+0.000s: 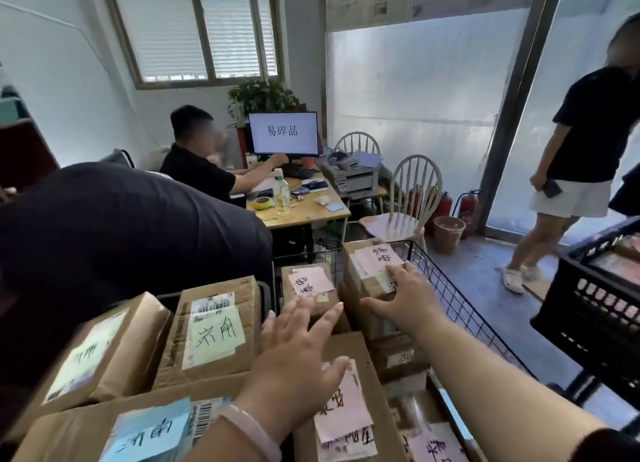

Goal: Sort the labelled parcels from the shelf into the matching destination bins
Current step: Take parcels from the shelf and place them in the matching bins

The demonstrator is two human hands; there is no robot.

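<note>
parcels of brown cardboard, packed close in a black wire basket point(460, 305) at the lower centre, just in front of the wearer. labels all face up, presumably so destinations read at a glance; pink slips gathered on the right, green and blue slips on the left, suggesting grouping by destination.

right hand point(403, 297) laid flat on the far pink-labelled parcel point(372, 271), fingers point(398, 271) spread and released, palm pressing its top, thumb stretched along the near edge; not clenched, no lift evident. left hand point(298, 340) hovering over the middle pink-labelled parcel point(308, 285), fingers extended and released, grasping nothing; contact with the box below cannot be told. pale bracelet point(251, 430) on the left wrist.

far parcel: long axis running away from the wearer, toward the white chair point(408, 198); label writing upside down from this side. green-labelled parcel point(214, 326) tilted, long axis likewise near to far. blue-labelled parcel point(114, 430) nearest, lying roughly level.

judgement: flat palms suit steadying or squaring the stack before a pick. black crate point(588, 316) at right possibly a destination bin; contents unclear. desk point(304, 212) beyond, with monitor point(284, 132).
</note>
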